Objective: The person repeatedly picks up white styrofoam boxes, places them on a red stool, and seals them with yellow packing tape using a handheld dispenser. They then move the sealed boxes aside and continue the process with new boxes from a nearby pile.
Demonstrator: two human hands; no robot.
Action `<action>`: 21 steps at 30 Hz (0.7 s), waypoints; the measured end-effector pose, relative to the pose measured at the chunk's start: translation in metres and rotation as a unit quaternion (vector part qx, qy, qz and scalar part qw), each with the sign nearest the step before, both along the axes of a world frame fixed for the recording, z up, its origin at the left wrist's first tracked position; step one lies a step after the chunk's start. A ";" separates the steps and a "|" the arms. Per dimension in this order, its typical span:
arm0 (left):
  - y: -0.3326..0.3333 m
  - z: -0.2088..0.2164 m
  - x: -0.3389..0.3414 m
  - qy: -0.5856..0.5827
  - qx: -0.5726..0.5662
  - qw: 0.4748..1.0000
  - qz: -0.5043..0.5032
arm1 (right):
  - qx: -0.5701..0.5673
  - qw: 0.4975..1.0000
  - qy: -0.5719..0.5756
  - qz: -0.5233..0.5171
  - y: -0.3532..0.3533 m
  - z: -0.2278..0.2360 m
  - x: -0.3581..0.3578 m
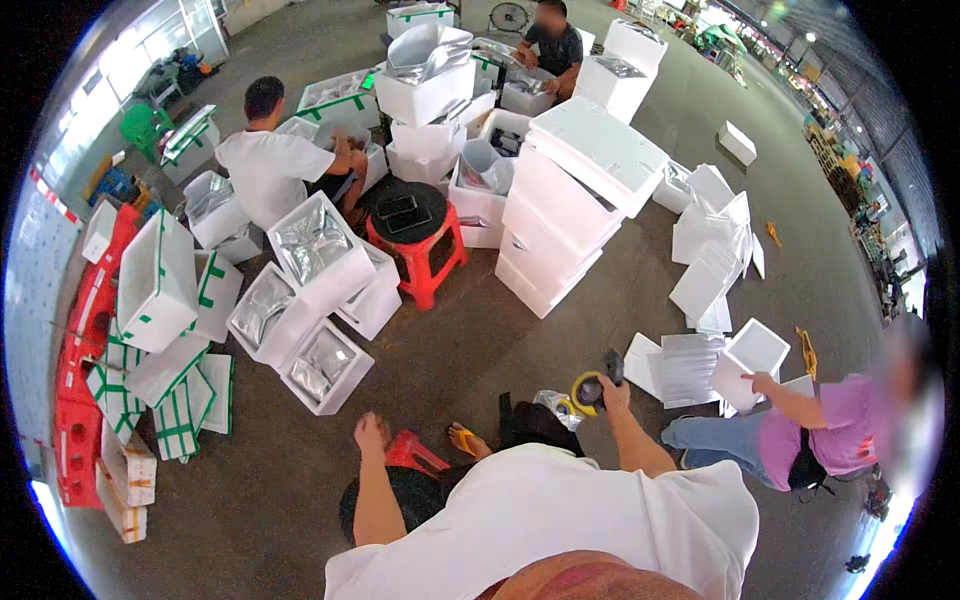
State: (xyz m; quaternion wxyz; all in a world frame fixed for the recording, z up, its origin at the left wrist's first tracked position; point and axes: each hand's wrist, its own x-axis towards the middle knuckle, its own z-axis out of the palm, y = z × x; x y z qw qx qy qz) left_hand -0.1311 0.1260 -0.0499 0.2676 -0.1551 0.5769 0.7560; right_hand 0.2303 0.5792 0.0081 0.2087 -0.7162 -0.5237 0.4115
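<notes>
My right hand [615,396] is closed on a dark tape dispenser [612,368] with a yellow-rimmed roll of tape [586,393] beside the fingers. Crumpled silver foil [558,408] lies just left of that roll, near my legs. On the other side, my left hand [372,432] hangs in the air with its fingers loosely bent, and nothing shows in it. Close to it is a red plastic stool [416,453]. White foam boxes lined with silver foil, one of them [327,367] nearest, stand ahead of that hand.
A red stool [417,250] bearing phones and a tall stack of foam boxes [555,220] stand ahead. Green-taped boxes [158,280] line a red barrier [85,400] at left. Foam lids [712,250] lie right. A person in purple [815,430] handles a box; two people sit farther off.
</notes>
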 end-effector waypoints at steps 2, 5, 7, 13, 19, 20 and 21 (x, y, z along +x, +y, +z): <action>0.051 0.066 -0.055 0.023 -0.074 0.997 0.001 | 0.017 0.997 -0.001 0.071 0.015 0.006 -0.058; 0.053 0.066 -0.099 0.055 -0.071 0.996 -0.025 | -0.026 0.996 0.018 0.082 0.034 -0.005 -0.130; 0.040 0.058 -0.105 0.050 -0.109 0.992 -0.024 | -0.041 0.995 0.006 0.094 0.042 -0.014 -0.171; -0.047 -0.020 -0.034 -0.070 -0.295 0.937 -0.173 | -0.107 0.993 -0.021 0.035 0.084 -0.056 -0.224; -0.023 0.003 -0.070 -0.133 -0.365 0.901 -0.193 | -0.189 0.977 0.094 -0.028 0.138 -0.079 -0.261; -0.023 0.006 -0.090 -0.133 -0.356 0.909 -0.171 | -0.192 0.977 0.090 -0.028 0.144 -0.071 -0.275; -0.019 0.007 -0.117 -0.124 -0.349 0.916 -0.154 | -0.194 0.974 0.109 -0.053 0.148 -0.060 -0.290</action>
